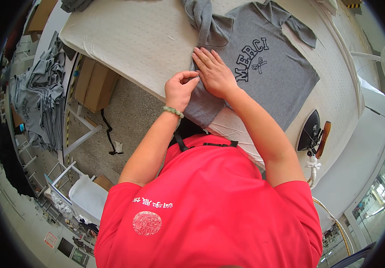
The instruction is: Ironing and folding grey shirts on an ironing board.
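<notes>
A grey sweatshirt with dark lettering and a small bow printed on its front lies spread on the padded pale table. Flat on its left side rests my right hand, fingers stretched out and pressing the cloth. My left hand, a beaded bracelet at its wrist, pinches thumb and forefinger together at the cloth's near left edge, beside the right fingertips. What lies between those two fingertips is mostly hidden. One sleeve of the sweatshirt is bunched above my hands.
An iron with a brown handle stands on the table at the right. Grey garments hang in a pile at the left. Below the table's left edge is a cardboard box; a white-covered chair stands lower left.
</notes>
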The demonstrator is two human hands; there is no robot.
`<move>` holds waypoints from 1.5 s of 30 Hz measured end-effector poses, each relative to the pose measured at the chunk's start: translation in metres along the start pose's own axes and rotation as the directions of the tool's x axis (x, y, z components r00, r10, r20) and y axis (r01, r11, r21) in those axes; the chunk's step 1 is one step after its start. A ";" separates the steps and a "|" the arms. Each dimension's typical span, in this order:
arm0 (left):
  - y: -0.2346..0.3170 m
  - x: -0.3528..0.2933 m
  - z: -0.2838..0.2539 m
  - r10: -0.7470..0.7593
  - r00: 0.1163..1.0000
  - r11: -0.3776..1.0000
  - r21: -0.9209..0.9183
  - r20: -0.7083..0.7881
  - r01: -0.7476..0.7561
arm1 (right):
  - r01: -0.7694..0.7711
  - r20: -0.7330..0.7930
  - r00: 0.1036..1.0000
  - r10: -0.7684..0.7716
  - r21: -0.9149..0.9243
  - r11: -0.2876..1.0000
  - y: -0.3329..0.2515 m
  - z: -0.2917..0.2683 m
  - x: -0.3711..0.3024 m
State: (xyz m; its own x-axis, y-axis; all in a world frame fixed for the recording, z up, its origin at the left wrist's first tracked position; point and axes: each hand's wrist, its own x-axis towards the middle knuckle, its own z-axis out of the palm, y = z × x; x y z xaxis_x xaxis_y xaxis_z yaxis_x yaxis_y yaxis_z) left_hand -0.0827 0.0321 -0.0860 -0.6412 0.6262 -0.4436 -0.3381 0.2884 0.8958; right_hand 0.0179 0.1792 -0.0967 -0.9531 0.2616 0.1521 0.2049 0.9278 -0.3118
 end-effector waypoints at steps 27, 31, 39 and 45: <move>-0.011 -0.109 -0.035 -0.194 0.980 0.764 0.632 0.033 0.130 | 0.092 -0.021 0.996 -0.089 0.244 0.965 -0.015 -0.005 -0.023; -0.008 -0.119 -0.061 -0.161 0.986 0.735 0.673 0.045 0.089 | 0.109 -0.016 0.994 -0.108 0.240 0.965 -0.017 -0.004 -0.024; 0.020 -0.012 -0.013 0.060 0.992 0.656 0.753 -0.112 0.046 | 0.052 -0.176 0.984 -0.002 0.281 0.958 -0.027 -0.008 -0.029; 0.020 -0.005 -0.009 0.074 0.993 0.636 0.772 -0.087 0.020 | -0.417 0.199 0.907 0.370 0.318 0.851 -0.042 -0.024 -0.016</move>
State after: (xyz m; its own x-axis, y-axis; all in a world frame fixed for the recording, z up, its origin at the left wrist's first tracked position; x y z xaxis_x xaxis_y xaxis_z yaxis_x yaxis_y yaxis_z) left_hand -0.0930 0.0281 -0.0660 -0.7220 0.5802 -0.3769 0.3035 0.7552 0.5810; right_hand 0.0304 0.1422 -0.0631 -0.8333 0.5279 -0.1639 0.5010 0.5960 -0.6275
